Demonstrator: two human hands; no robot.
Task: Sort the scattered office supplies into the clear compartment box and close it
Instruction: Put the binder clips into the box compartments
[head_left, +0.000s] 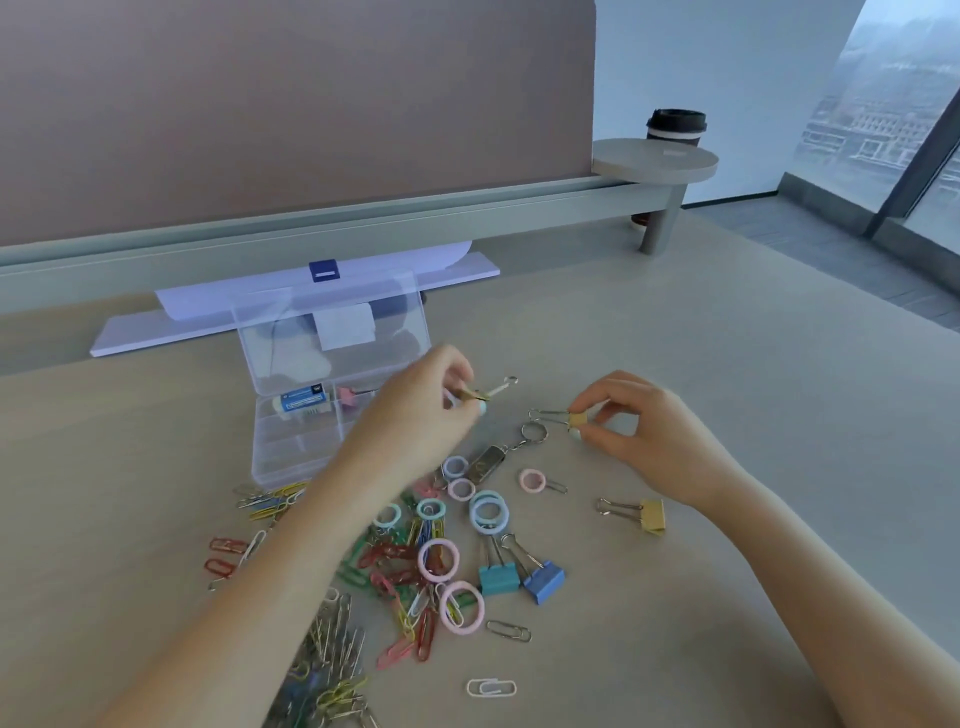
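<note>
Nearest us, paper clips (395, 577) and pastel rings (439, 558) litter the worktop's near middle, with a gold binder clip (636, 514) lying off to their right. Beyond them our right hand (639, 421) pinches a small gold clip (563, 417), handles pointing left toward the box, while our left hand (421, 410), the nearer to the box, pinches another clip (480, 393) just beside its right wall. The clear compartment box (296, 447) stands open toward the far edge; glare blurs its dividers, so which compartment awaits we cannot tell.

Desk (727, 395) w/ clear box (296, 441), clips (395, 566), rings (488, 512).
</note>
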